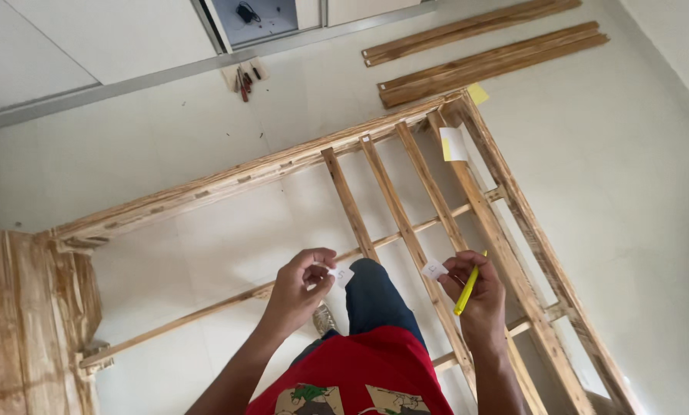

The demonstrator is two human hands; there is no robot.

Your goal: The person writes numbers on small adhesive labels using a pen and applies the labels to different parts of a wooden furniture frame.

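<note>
Two paper slips are being pinched above the wooden frame point(406, 223), one point(343, 274) in the left hand point(298, 292), one point(434, 269) in the right hand point(479, 296) beside a yellow pen point(467, 290), and that crowded grip is risking a dropped slip.

Pale tiled floor point(168, 146) carries a slatted wooden frame point(406, 207), loose wooden boards point(483, 54) beyond it, and small hand tools point(245, 79) near the wall.
</note>
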